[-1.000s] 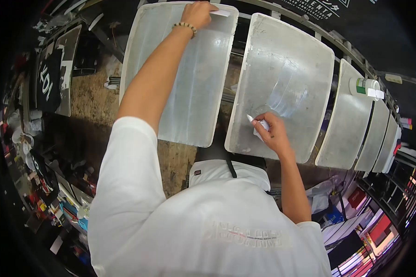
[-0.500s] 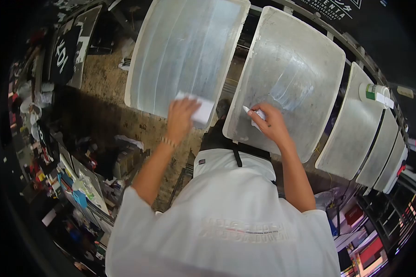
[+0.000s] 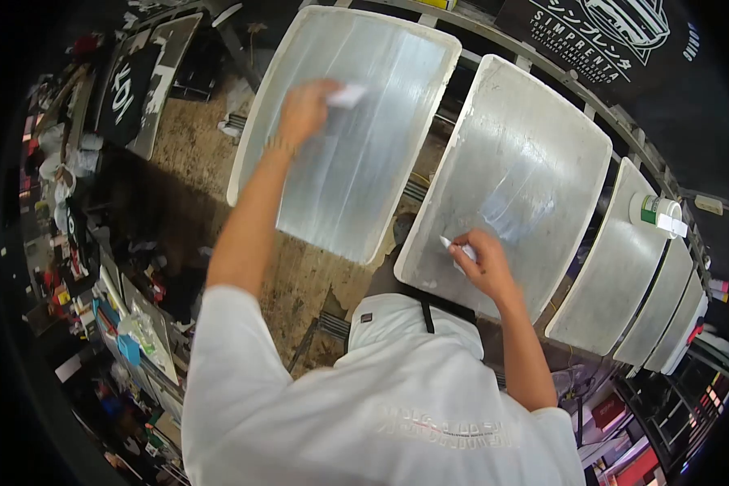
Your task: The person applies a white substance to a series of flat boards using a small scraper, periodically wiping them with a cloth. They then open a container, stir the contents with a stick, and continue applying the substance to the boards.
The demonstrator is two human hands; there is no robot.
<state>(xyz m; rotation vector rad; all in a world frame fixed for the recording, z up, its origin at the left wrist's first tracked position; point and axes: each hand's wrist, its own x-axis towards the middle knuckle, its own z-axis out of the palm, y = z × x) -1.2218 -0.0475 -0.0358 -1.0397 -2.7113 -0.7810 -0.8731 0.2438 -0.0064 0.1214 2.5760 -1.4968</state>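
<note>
Since half a second ago, the left hand (image 3: 306, 111) has swept from the near edge of the first grey board (image 3: 356, 170) up to its upper half, carrying the white card (image 3: 347, 96) along. Its grip is closed on the card, though motion blur hides how the fingers sit and whether the card touches the surface. Meanwhile the right hand (image 3: 483, 261) has stayed over the lower left part of the second grey board (image 3: 535, 138), its grip pinched around a white piece (image 3: 446, 242) whose pointed end sticks out beyond the fingertips; contact with the board cannot be told. Farther right, a white tub (image 3: 646, 210) with a green label lies on the third board (image 3: 603, 279). A beaded bracelet (image 3: 281, 146) circles the left wrist.
</note>
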